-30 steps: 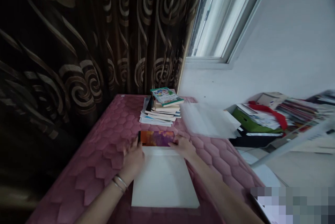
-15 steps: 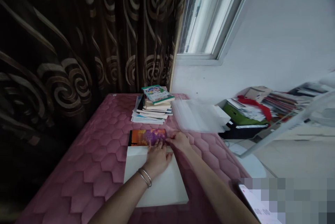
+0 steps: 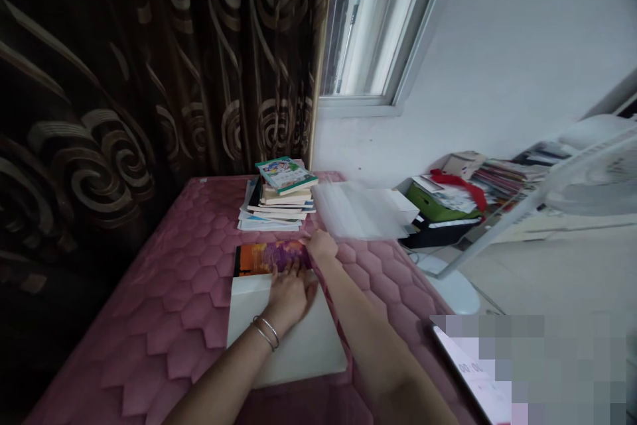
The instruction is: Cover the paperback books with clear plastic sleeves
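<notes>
A book with an orange and purple printed cover lies on the pink quilted bed, its near part a large plain white surface. My left hand rests flat, fingers spread, across the border between the print and the white part. Two thin metal bangles circle the left wrist. At the purple right edge my right hand has its fingers closed together on the cover edge. The exact pinch point is partly hidden.
Beyond the book stands a stack of books, with a green-bordered one on top. To its right lie translucent plastic sheets. A phone, a white fan and a box of papers are on the right.
The whole view has shifted slightly, so things appear farther left. My right hand has moved a little toward the book's far right corner; the left stays flat on the book.
</notes>
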The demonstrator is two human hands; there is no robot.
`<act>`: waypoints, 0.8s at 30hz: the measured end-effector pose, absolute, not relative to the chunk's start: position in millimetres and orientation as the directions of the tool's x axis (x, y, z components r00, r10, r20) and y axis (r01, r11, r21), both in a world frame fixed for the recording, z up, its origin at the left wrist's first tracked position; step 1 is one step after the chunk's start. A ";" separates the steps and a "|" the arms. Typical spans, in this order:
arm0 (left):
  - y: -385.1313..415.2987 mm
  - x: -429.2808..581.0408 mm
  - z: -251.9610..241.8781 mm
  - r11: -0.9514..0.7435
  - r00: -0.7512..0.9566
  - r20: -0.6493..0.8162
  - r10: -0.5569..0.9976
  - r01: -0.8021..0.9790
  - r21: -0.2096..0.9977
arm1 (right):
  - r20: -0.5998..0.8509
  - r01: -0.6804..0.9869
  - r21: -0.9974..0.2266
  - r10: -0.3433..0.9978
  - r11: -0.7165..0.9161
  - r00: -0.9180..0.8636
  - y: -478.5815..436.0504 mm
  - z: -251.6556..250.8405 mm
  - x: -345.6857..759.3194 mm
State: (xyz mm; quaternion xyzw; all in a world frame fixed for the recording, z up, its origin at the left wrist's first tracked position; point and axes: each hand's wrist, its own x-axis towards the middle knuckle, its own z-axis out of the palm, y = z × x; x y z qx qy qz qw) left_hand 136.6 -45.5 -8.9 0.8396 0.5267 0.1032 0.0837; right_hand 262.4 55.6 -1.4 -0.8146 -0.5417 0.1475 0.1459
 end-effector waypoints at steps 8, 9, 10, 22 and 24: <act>-45.8 136.5 -3.1 -0.437 0.441 0.057 0.896 0.853 0.285 | -0.029 0.832 -0.482 0.954 -0.274 0.297 42.1 -2.5 266.5; -42.8 133.7 -1.2 -0.446 0.456 0.043 0.889 0.840 0.310 | -0.005 0.836 -0.496 0.964 -0.233 0.265 35.8 -2.3 268.2; -38.2 129.2 0.8 -0.453 0.470 0.034 0.882 0.825 0.338 | 0.019 0.839 -0.509 0.972 -0.191 0.233 28.0 -2.2 270.7; 43.0 30.5 5.0 -0.203 0.216 -0.016 0.976 0.938 0.281 | -0.071 0.745 -0.651 0.989 -0.143 0.128 -135.1 1.1 295.4; 46.8 28.2 4.4 -0.203 0.216 -0.023 0.976 0.945 0.258 | -0.097 0.775 -0.607 0.984 -0.179 0.151 -151.3 -0.2 288.3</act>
